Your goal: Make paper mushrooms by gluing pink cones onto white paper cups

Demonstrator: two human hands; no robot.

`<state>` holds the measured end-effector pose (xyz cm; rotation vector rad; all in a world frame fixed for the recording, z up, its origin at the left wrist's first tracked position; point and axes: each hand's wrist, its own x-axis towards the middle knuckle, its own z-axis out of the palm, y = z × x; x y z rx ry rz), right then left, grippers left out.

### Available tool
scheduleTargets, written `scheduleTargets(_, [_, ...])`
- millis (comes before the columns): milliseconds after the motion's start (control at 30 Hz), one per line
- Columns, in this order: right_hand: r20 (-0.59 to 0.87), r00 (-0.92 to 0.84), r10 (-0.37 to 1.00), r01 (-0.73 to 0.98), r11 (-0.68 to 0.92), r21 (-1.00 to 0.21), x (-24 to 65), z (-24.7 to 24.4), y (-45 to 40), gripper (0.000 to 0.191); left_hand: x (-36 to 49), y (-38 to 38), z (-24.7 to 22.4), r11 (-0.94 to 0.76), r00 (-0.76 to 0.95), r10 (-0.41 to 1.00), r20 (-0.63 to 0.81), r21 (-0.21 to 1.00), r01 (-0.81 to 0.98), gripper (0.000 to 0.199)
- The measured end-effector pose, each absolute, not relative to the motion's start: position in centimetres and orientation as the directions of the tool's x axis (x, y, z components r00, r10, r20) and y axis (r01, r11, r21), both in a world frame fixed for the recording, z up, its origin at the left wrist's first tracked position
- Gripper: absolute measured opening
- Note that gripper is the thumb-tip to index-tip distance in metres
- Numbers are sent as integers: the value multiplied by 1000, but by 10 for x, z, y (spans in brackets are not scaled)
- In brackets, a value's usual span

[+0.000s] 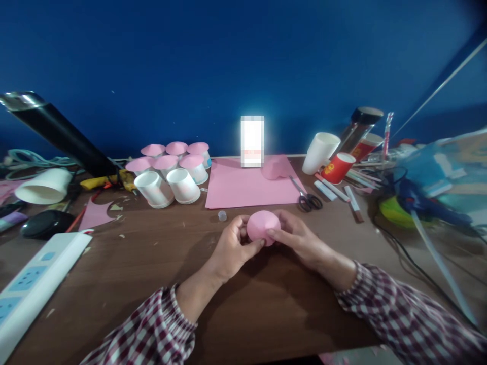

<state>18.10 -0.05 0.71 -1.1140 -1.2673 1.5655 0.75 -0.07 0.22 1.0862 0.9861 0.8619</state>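
A small pink paper cone (263, 223) is held between both hands above the front middle of the table. My left hand (238, 246) grips its left and lower edge, thumb underneath. My right hand (297, 235) pinches its right side, with the thumb on the paper. Beyond them lie pink sheets (247, 185), with black-handled scissors (309, 201) at their right edge. To the left, several white cups carry pink cone tops (165, 162). Two bare white cups (183, 186) stand upside down in front of those.
At left are a power strip (49, 268), a black mouse (47, 224), a tipped cup (44, 186) and a black tube (64, 132). At right stand a white cup (320, 152) and a red cup (338, 168), near a blue glue gun (426, 203) with its cable.
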Motion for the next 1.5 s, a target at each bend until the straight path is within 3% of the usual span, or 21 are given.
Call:
scheduleTargets(167, [-146,-256,956,-117,-181,-977,179,4,-1,38,8,-2,3,218,388,907,-166,971,-94,52])
scheduleTargets(667, [-115,-272,955,-65,-137,-988,176,4,-4,44,9,-3,0,167,394,912,-110,979,-114,58])
scheduleTargets(867, [-116,-166,979,-140,-140,-980,176,-1,-2,43,6,-3,-6,208,478,872,-104,963,-170,95])
scheduleTargets(1100, [-89,-210,974,-92,-110,-990,176,4,-4,45,7,-3,-8,160,431,897,-98,981,-111,78])
scheduleTargets(1300, [-115,-294,949,-107,-152,-983,177,3,-3,48,7,-4,-8,86,400,916,-44,993,-87,73])
scheduleTargets(1500, [-119,-239,964,-56,-137,-989,176,6,-4,42,7,-5,-8,88,420,905,-65,996,-34,78])
